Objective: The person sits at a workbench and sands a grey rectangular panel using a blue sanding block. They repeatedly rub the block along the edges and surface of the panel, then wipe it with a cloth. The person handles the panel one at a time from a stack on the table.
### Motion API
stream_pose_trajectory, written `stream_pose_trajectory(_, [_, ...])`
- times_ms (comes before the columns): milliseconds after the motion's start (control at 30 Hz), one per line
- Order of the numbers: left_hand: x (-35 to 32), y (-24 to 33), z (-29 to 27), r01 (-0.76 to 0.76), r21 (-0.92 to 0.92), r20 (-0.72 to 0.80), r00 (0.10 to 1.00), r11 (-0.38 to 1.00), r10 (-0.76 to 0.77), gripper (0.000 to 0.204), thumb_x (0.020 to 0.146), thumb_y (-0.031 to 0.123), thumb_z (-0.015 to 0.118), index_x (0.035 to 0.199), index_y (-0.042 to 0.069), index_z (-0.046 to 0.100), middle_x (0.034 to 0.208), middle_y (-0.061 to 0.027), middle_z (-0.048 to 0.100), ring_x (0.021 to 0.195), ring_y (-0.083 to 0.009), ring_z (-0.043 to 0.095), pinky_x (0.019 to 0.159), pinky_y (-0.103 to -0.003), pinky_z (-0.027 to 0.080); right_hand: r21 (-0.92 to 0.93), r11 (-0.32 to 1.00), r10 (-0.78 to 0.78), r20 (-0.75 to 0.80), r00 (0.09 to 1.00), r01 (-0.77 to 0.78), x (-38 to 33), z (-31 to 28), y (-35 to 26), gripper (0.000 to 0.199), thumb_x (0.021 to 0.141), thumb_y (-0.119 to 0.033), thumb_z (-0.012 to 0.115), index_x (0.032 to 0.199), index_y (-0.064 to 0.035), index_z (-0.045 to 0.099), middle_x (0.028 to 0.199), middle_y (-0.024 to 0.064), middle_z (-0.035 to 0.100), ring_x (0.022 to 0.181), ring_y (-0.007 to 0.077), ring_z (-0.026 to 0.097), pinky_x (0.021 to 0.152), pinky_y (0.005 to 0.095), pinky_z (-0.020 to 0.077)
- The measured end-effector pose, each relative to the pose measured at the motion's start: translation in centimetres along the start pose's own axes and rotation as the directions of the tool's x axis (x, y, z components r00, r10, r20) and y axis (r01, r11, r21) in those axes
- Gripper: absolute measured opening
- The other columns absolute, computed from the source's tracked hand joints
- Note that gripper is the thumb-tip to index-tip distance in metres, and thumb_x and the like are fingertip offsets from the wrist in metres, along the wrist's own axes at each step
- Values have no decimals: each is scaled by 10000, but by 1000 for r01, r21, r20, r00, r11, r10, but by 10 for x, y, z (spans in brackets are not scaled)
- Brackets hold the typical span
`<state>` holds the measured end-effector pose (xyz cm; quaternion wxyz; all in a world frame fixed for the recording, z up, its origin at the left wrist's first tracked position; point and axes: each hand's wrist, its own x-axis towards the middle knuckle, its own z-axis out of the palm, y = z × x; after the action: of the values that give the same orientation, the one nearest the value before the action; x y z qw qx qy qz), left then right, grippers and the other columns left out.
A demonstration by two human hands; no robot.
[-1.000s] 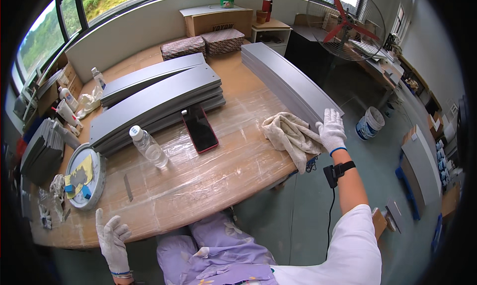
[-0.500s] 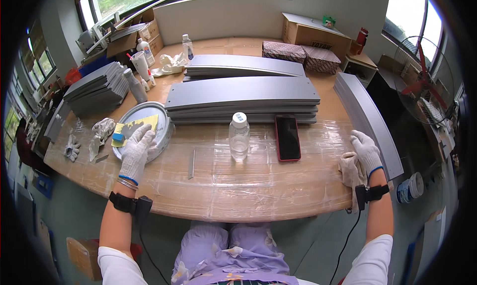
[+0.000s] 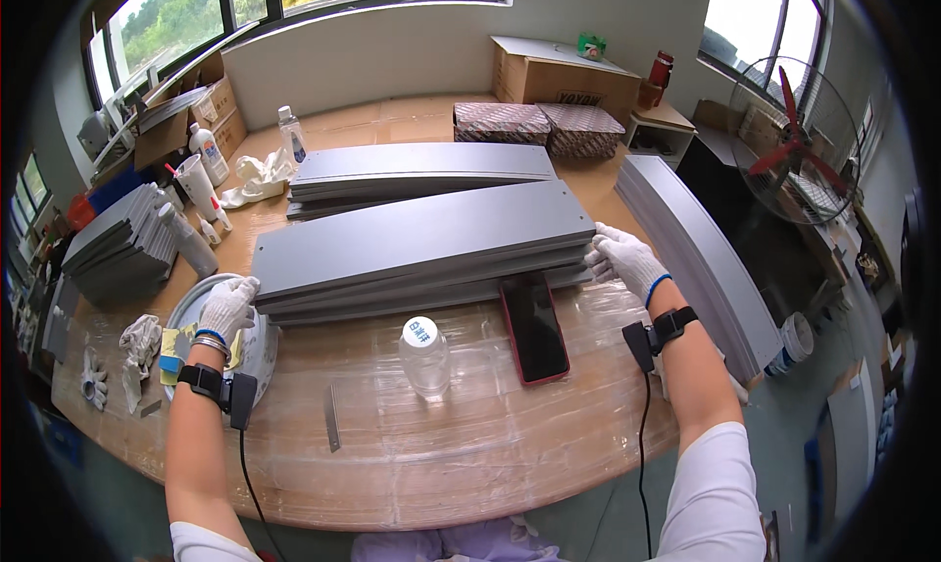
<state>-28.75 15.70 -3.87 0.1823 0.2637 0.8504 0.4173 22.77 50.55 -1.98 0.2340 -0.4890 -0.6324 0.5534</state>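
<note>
Two gloved hands grip one stack of grey panels (image 3: 421, 244) in the table's middle — left hand (image 3: 227, 307) closed on its left end, right hand (image 3: 622, 258) on its right end. A second grey stack (image 3: 421, 170) lies behind; one capped, clear plastic bottle (image 3: 423, 356) and one phone (image 3: 535, 327) lie in front — the bottle's contents can't be told

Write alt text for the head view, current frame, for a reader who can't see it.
Two gloved hands grip opposite ends of a stack of long grey panels on a plastic-wrapped wooden table: the left hand at the left end, the right hand at the right. In front of the stack stand a clear plastic bottle and a dark phone; a round tray sits at the left.
</note>
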Motion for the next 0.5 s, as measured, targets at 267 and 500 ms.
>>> stream_pose_trajectory(267, [3,0,-13,64,-352,16,998,934,-63,338,950,377,623,1046,54,625,857,-48,654,687,-158,627,581,-281,498,27,999,-22,107,994,19,-4,4,8,527,994,-142,476,1508,-93,370,957,101,646,743,146,614,688,307,561])
stream_pose_trajectory(500, [-116,97,-34,-103,-916,-19,977,389,213,244,977,142,562,1161,-19,565,1021,-184,689,822,-291,729,698,-386,666,463,886,-79,147,986,2,-10,-3,30,436,1026,-227,503,1414,-39,435,1164,196,591,973,315,629,846,415,552])
